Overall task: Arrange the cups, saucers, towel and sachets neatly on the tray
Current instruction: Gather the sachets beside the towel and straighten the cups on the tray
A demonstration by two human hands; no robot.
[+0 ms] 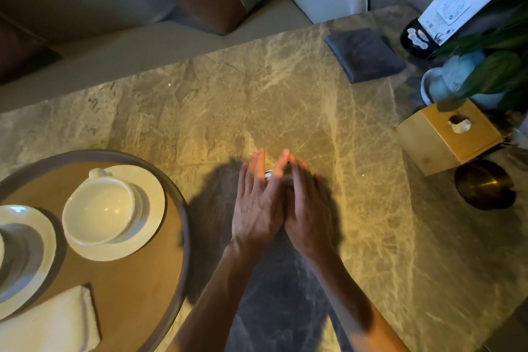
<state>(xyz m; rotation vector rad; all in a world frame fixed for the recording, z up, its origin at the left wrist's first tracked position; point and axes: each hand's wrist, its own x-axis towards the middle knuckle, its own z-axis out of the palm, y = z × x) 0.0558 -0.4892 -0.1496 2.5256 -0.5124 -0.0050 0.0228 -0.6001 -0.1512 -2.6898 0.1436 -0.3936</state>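
Meeting on the veined marble table (285, 94), the left hand (257, 208) and right hand (307, 217) press straight fingers against a small white sachet (268, 174), mostly hidden between them, right of the round brown tray (183, 208).

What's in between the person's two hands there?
In the head view, a small pale thing shows between the left hand and right hand, mostly hidden; it may be sachets.

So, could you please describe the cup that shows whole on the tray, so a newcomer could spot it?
Find the round brown tray at the left of the marble table. On its far side lies a white saucer, and the white cup stands on it, empty, handle pointing away. The neighbouring saucer to its left is cut by the frame edge.
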